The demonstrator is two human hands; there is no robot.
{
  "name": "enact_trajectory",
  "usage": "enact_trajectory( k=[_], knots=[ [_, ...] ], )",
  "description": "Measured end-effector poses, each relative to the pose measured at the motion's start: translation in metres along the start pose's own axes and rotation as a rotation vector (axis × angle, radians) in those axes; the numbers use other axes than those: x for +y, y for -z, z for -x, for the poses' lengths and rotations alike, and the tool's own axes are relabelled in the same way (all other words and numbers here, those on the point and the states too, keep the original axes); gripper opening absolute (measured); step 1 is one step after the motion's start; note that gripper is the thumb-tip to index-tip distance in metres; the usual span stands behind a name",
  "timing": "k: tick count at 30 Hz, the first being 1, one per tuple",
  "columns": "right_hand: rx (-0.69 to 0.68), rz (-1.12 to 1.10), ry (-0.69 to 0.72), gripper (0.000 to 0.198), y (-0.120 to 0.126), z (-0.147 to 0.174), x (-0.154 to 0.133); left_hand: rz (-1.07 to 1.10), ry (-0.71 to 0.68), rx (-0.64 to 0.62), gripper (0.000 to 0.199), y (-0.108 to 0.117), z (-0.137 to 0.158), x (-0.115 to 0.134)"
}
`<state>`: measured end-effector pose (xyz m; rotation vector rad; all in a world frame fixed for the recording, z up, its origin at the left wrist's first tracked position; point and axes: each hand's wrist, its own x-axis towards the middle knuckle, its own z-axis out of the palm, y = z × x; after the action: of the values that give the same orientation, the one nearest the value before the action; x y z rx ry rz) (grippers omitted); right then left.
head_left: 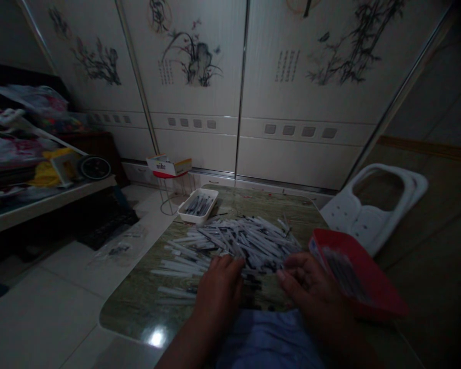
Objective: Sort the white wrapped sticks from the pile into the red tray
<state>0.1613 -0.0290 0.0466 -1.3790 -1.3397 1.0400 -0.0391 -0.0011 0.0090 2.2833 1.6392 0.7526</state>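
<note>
A loose heap of slim white sticks with dark parts, which look like pens (253, 238), covers the middle of the table (138, 307). My left hand (219, 287) is at the near edge of the heap, fingers curled down; what they hold, if anything, is hidden. To the right, my right hand (311, 284) has its thumb and fingers drawn together beside the heap, and anything between them is too dark to make out. Several short black pieces (252, 282) lie between my hands. Close by my right hand stands a red bin (372, 271) with more slim sticks in it.
A white tray (194, 218) of pens stands at the table's far left. Behind it, a carton (169, 166) sits on a red stool (171, 176). A white folding chair (369, 215) is at the right. Laden shelving (54, 192) lines the left, before white cabinet doors (192, 92).
</note>
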Motion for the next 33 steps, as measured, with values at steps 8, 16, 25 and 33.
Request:
enact_trajectory(
  k=[8,16,25,33],
  knots=[
    [-0.115,0.057,-0.057,0.028,0.013,-0.012,0.013,0.022,0.009,-0.005,0.042,-0.003,0.002,-0.002],
    [-0.345,0.671,0.056,0.007,0.021,-0.019,0.032,0.023,0.011,0.008,0.04,0.0,0.0,-0.007],
    [-0.471,0.798,0.028,0.014,0.008,-0.018,0.048,-0.018,0.043,-0.011,0.038,-0.002,0.0,-0.007],
    [-0.33,0.567,0.07,0.009,0.01,-0.022,0.038,-0.026,0.035,-0.029,0.04,-0.002,-0.001,-0.004]
  ],
)
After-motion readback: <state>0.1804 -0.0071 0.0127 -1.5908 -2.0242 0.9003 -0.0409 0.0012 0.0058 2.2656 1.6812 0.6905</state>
